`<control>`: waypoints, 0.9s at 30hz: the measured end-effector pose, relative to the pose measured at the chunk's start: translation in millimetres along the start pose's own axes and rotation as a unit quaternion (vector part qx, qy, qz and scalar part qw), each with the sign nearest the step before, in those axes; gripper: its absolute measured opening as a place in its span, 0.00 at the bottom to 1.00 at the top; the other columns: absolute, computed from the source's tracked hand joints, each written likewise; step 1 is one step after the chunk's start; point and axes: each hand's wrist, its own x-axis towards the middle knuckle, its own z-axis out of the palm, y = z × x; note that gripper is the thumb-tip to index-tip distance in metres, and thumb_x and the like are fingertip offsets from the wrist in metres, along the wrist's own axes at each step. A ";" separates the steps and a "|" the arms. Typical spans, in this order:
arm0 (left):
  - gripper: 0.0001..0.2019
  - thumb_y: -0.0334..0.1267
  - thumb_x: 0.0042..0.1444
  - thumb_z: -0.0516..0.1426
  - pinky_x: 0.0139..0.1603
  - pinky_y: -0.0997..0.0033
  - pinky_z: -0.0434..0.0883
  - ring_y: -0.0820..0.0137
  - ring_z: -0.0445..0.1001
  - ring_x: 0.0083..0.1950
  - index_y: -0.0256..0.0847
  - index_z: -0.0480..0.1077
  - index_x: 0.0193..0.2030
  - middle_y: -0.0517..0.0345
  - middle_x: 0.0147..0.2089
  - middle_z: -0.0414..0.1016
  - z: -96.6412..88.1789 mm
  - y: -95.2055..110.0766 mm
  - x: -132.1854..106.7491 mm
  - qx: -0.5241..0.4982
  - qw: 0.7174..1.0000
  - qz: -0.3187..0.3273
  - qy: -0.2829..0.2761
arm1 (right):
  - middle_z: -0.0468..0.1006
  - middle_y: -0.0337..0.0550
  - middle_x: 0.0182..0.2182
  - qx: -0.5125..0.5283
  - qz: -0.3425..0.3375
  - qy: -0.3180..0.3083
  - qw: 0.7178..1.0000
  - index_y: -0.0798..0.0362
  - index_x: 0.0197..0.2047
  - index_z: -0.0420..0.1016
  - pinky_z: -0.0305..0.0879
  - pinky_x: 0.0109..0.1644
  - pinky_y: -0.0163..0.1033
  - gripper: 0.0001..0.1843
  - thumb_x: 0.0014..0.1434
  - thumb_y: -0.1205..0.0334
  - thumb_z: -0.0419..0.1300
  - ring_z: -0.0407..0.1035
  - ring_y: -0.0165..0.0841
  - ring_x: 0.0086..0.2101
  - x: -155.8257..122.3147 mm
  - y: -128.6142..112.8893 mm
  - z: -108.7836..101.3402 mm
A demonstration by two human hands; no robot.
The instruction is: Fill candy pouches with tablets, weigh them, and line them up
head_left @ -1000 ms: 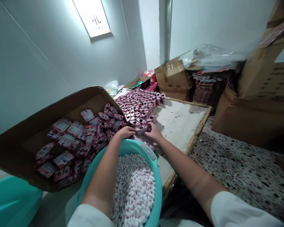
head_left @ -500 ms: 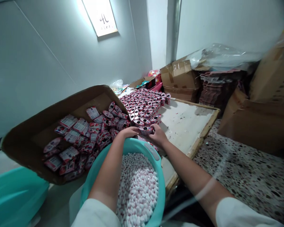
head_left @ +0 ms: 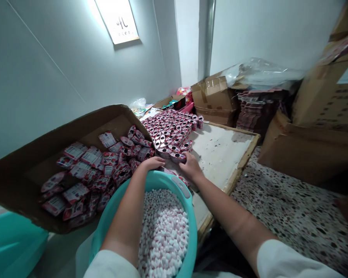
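Note:
My right hand (head_left: 190, 166) grips the near end of a small oval-topped box (head_left: 178, 157), pink and white with a dark hole in its top. The box stands on the table at the front of a crowd of similar boxes (head_left: 174, 129). My left hand (head_left: 153, 163) holds nothing; its fingers stretch out just left of that box, over the rim of a turquoise basin (head_left: 193, 220). Small white and pinkish pieces (head_left: 165, 235) fill the basin below my forearms.
A tilted cardboard box (head_left: 75, 129) at the left holds many flattened or unfilled printed boxes (head_left: 92, 156). Beside it is another turquoise tub (head_left: 14, 239). The white tabletop (head_left: 217, 148) has a worn wooden edge. Cartons (head_left: 214, 96) and stacked card (head_left: 258, 112) stand behind.
My left hand has come off the small box and sits slightly apart from it. The right hand still holds the box, now set against the front row. The view has shifted slightly.

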 end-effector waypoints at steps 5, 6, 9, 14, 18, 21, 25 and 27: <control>0.14 0.43 0.64 0.59 0.51 0.57 0.76 0.64 0.76 0.50 0.35 0.72 0.51 0.51 0.51 0.75 -0.3 0.9 -0.9 0.013 1.000 -0.003 -0.011 | 0.75 0.53 0.48 -0.028 0.017 0.023 0.999 0.55 0.53 0.69 0.66 0.56 0.50 0.24 0.52 0.61 0.59 0.68 0.45 0.49 -1.1 1.1 3.5; 0.14 0.43 0.64 0.59 0.51 0.57 0.76 0.64 0.76 0.49 0.35 0.72 0.51 0.51 0.51 0.75 -0.4 0.9 -0.9 0.016 1.000 -0.005 -0.011 | 0.74 0.54 0.49 -0.034 0.023 0.029 0.999 0.55 0.55 0.68 0.65 0.57 0.50 0.25 0.52 0.61 0.59 0.67 0.46 0.50 -1.0 1.9 4.3; 0.14 0.43 0.64 0.58 0.50 0.58 0.76 0.64 0.76 0.49 0.34 0.72 0.50 0.52 0.49 0.76 -1.0 0.9 -1.3 0.022 1.000 -0.006 -0.009 | 0.72 0.55 0.52 -0.052 0.038 0.046 0.997 0.55 0.57 0.66 0.64 0.58 0.52 0.27 0.53 0.62 0.58 0.65 0.47 0.52 -0.5 4.2 5.9; 0.15 0.44 0.64 0.58 0.51 0.57 0.76 0.63 0.76 0.50 0.35 0.72 0.50 0.52 0.50 0.75 -2.1 1.0 -2.4 0.027 1.000 -0.004 -0.010 | 0.71 0.55 0.52 -0.069 0.056 0.061 0.994 0.54 0.58 0.64 0.60 0.61 0.51 0.26 0.55 0.63 0.57 0.63 0.46 0.54 1.0 6.2 6.2; 0.14 0.43 0.64 0.58 0.52 0.57 0.75 0.63 0.75 0.51 0.35 0.72 0.50 0.51 0.52 0.75 -1.7 0.5 -1.3 0.024 1.000 -0.003 -0.004 | 0.69 0.57 0.52 -0.077 0.084 0.074 0.991 0.54 0.58 0.63 0.60 0.60 0.52 0.26 0.56 0.61 0.57 0.62 0.48 0.53 5.1 9.9 2.2; 0.14 0.43 0.64 0.58 0.52 0.57 0.75 0.63 0.75 0.51 0.35 0.72 0.51 0.51 0.52 0.75 -1.4 -0.1 -0.4 0.020 1.000 -0.003 0.000 | 0.64 0.61 0.56 -0.081 0.111 0.091 0.986 0.55 0.58 0.64 0.61 0.58 0.52 0.25 0.58 0.58 0.58 0.61 0.50 0.54 11.9 15.8 -4.1; 0.15 0.44 0.64 0.58 0.52 0.57 0.75 0.63 0.76 0.50 0.35 0.73 0.50 0.52 0.51 0.75 -1.7 -0.8 -0.2 0.017 1.000 -0.001 -0.002 | 0.65 0.58 0.56 -0.082 0.136 0.097 0.983 0.56 0.58 0.64 0.63 0.57 0.50 0.23 0.62 0.57 0.58 0.64 0.45 0.53 24.1 24.7 -11.1; 0.15 0.44 0.64 0.59 0.52 0.57 0.75 0.62 0.76 0.50 0.34 0.73 0.49 0.52 0.50 0.76 -1.8 -1.5 0.5 0.017 1.000 0.002 -0.001 | 0.68 0.53 0.54 -0.086 0.148 0.096 0.981 0.55 0.59 0.63 0.66 0.55 0.49 0.22 0.64 0.57 0.58 0.67 0.42 0.51 30.7 28.3 -12.8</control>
